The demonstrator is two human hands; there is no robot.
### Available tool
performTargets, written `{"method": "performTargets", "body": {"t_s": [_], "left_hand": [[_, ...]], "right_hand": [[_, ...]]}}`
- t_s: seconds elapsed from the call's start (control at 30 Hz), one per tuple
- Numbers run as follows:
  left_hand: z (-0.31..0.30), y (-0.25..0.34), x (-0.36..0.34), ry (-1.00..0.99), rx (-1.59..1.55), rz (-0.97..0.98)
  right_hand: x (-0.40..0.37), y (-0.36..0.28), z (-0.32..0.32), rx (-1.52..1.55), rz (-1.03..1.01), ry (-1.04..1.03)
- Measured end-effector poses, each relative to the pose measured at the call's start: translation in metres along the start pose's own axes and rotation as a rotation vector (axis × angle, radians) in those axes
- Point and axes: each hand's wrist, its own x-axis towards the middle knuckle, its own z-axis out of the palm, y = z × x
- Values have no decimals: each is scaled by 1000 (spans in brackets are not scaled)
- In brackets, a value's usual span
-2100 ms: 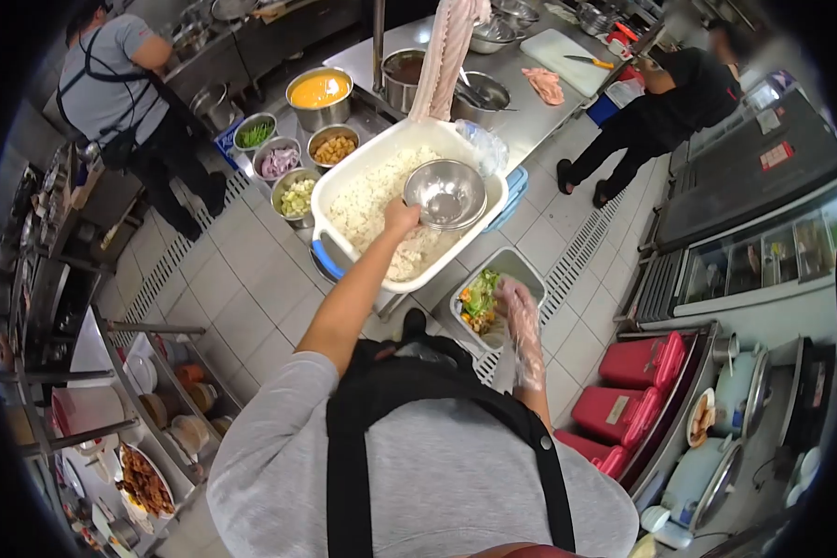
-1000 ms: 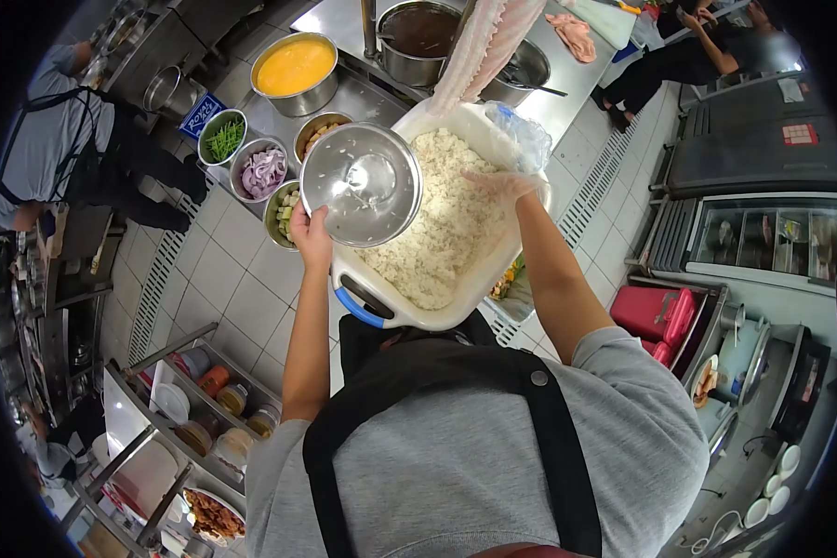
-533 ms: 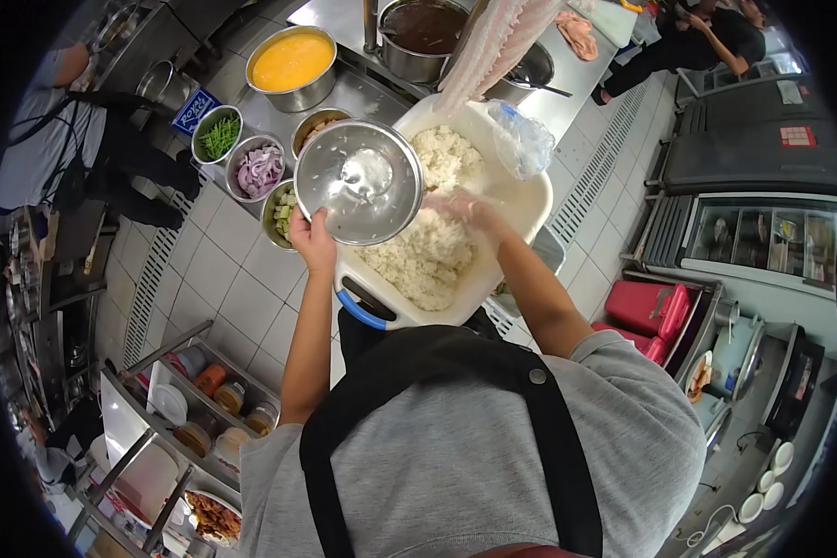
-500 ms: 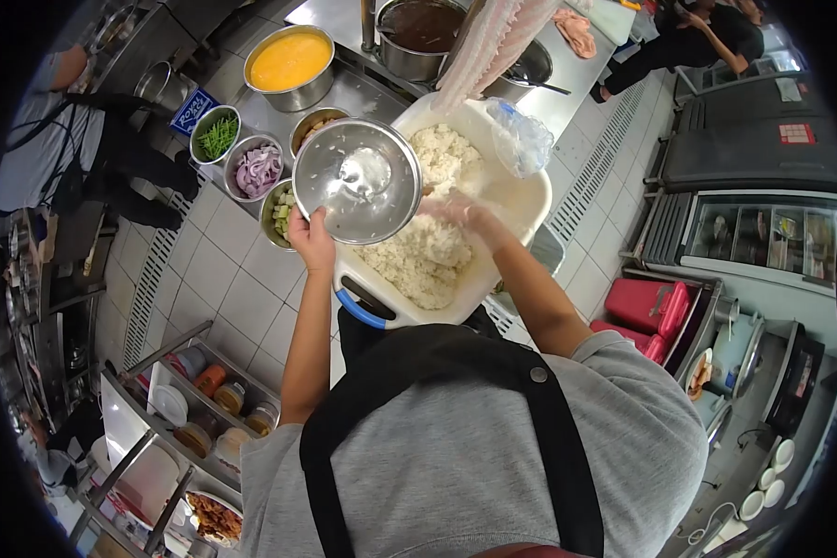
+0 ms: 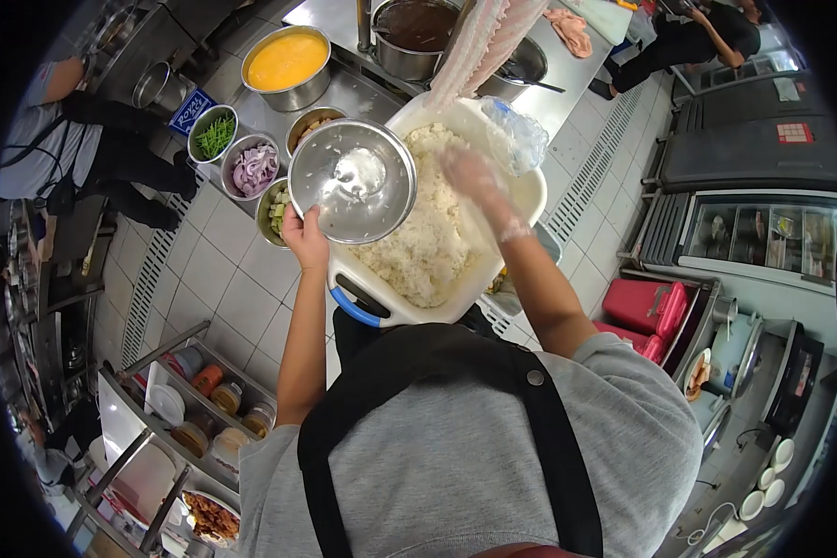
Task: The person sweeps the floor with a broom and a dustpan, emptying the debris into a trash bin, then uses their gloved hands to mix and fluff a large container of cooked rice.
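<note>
My left hand (image 5: pixel 307 237) grips the near rim of a steel bowl (image 5: pixel 349 219), thumb on the inside. A few white grains stick to the bowl, which is tilted toward me over the left side of a white tub (image 5: pixel 533 197). Cooked white rice (image 5: pixel 417 259) lies heaped in that tub. Over the rice, near the tub's right side, is my right hand (image 5: pixel 477 181) in a clear plastic glove; motion smears its fingers. A crumpled clear plastic bag (image 5: pixel 521 139) rests on the tub's far right corner.
Bowls of sliced onion (image 5: pixel 254 171), chopped greens (image 5: pixel 215 138) and green pieces (image 5: pixel 276 212) stand left of the tub. Behind them are a pot of yellow liquid (image 5: pixel 288 63) and a pot of dark sauce (image 5: pixel 417 28). People stand at far left and upper right.
My right hand has lifted out of the rice and moved up and slightly right. The rice clump there has spread flatter. My left hand still holds the bowl, almost unmoved.
</note>
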Motion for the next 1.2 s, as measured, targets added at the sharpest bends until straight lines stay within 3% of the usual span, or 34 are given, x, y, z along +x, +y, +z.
{"method": "performTargets", "body": {"t_s": [0.07,0.1,0.17,0.3,0.4,0.47,0.5,0.57,0.63,0.7,0.77,0.83,0.9,0.97,1.1,1.17,1.2], "left_hand": [[-1,1,0,-3,-9,-2],[-2,-1,0,-3,-5,-8],[-3,-3,0,1,-1,-7],[-1,-3,-3,24,40,4],[-1,-2,-1,33,46,-6],[1,1,-5,35,51,-15],[6,3,-4,60,25,-14],[5,7,0,89,7,-18],[3,5,-2,74,33,-17],[0,0,-2,80,33,-17],[-2,-2,-2,68,29,-12],[-1,-1,-2,93,36,-17],[0,-1,-1,101,32,-11],[-3,-3,-1,110,33,16],[-1,-2,-1,121,2,14],[-1,-2,0,119,3,28],[0,-2,-1,120,1,27]], "right_hand": [[44,26,16,442,55,330],[49,22,13,443,53,332],[63,10,7,320,198,180],[68,11,-14,333,95,-3],[99,46,19,469,-45,-171],[114,79,60,530,-614,-7],[114,67,55,526,-620,-1],[101,32,54,1053,191,-386],[85,28,59,1128,114,-451],[59,27,54,1224,-145,-465],[49,13,46,1162,-59,-551],[27,7,53,1014,-258,-485],[1,-19,38,849,-230,-405],[-3,-28,62,507,-383,-159],[-60,-88,42,371,-374,-79],[-79,-117,45,12,-99,50],[-72,-122,68,92,-66,225]]}}
